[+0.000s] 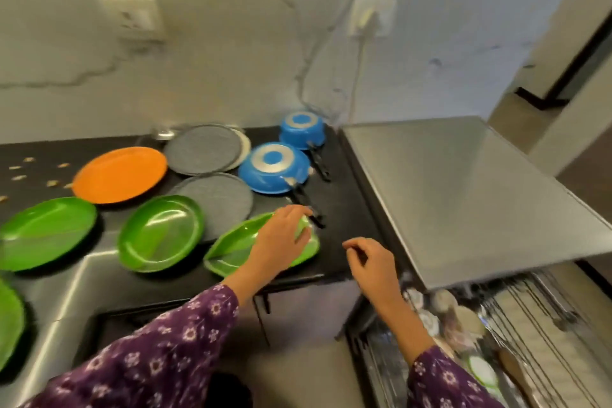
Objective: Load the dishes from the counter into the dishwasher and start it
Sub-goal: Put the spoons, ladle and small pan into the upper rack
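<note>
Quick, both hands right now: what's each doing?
Left hand: grips the rightmost green plate at its rim.
Right hand: open, loosely curled, holding nothing.

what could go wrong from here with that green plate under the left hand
1. The left hand holds the green plate by its far rim only, close to the counter edge; it could slip and drop.
2. The blue pan has its black handle right beside that hand; lifting may snag it.
3. The dishwasher rack looks crowded, so the plate may knock other dishes.
</note>
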The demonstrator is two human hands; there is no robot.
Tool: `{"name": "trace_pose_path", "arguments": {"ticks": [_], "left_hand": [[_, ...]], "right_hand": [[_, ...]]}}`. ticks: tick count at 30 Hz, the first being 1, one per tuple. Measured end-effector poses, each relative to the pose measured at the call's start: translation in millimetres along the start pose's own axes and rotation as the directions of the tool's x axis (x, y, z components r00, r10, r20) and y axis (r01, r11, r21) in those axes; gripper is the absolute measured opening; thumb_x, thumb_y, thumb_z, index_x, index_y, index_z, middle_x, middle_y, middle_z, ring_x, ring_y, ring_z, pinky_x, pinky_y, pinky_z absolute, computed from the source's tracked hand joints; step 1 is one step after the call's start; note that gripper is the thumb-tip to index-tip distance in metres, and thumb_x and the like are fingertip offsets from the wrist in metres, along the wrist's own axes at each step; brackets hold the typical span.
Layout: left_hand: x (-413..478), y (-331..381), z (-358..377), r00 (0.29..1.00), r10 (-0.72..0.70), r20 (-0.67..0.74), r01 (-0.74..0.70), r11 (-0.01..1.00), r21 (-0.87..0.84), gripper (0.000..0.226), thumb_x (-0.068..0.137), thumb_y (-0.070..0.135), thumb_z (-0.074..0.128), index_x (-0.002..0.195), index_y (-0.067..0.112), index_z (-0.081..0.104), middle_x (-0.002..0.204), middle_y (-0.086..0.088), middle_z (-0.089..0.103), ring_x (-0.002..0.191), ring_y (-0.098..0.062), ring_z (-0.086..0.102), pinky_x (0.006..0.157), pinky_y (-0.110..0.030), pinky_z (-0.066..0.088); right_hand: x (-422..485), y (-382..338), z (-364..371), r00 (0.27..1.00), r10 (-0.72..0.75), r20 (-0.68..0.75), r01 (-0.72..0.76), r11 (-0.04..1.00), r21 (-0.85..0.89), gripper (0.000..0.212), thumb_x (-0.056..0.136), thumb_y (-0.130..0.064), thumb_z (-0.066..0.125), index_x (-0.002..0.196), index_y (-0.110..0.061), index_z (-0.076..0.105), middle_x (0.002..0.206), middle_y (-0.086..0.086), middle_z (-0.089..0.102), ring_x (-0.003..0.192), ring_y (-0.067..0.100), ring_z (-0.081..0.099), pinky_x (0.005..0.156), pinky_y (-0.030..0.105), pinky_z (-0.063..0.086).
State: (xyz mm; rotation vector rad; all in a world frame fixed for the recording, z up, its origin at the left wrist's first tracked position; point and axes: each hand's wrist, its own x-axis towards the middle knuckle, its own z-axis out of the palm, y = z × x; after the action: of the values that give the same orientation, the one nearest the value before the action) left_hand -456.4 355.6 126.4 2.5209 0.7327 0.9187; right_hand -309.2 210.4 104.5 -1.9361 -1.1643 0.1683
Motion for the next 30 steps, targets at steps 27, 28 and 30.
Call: {"name": "trace_pose_path", "arguments": {"ticks": [27, 28, 30], "left_hand": [[-43, -289, -185, 0.699, -0.703, -0.13, 0.711, 0.668, 0.219, 0.012, 0.092, 0.019, 0.055, 0.102, 0.017, 0.06, 0.104, 0.0, 0.065, 0.095, -0.018, 0.059, 0.075, -0.034, 0.048], [-40, -295, -186, 0.677, -0.727, -0.115, 0.729, 0.641, 0.241, 0.013, 0.093, 0.019, 0.052, 0.102, 0.017, 0.061, 0.105, -0.001, 0.065, 0.095, -0.019, 0.059, 0.075, -0.034, 0.048], [-36, -310, -184, 0.64, -0.764, -0.081, 0.747, 0.594, 0.299, 0.016, 0.094, 0.019, 0.049, 0.103, 0.019, 0.062, 0.108, -0.001, 0.065, 0.097, -0.02, 0.059, 0.076, -0.034, 0.048]], "right_hand": [[345, -159, 293, 0.842, -0.05, 0.537, 0.221, 0.941, -0.258, 0.029, 0.086, -0.002, 0.05, 0.112, -0.001, 0.064, 0.113, 0.016, 0.065, 0.104, 0.029, 0.06, 0.089, 0.036, 0.047], [360, -153, 295, 0.844, -0.031, 0.536, 0.209, 0.938, -0.275, 0.031, 0.087, -0.001, 0.05, 0.115, -0.001, 0.062, 0.116, 0.016, 0.063, 0.105, 0.03, 0.06, 0.089, 0.035, 0.047], [388, -143, 301, 0.841, 0.0, 0.54, 0.201, 0.928, -0.313, 0.033, 0.087, 0.001, 0.051, 0.118, 0.0, 0.06, 0.119, 0.019, 0.062, 0.108, 0.031, 0.058, 0.089, 0.036, 0.046]]}}
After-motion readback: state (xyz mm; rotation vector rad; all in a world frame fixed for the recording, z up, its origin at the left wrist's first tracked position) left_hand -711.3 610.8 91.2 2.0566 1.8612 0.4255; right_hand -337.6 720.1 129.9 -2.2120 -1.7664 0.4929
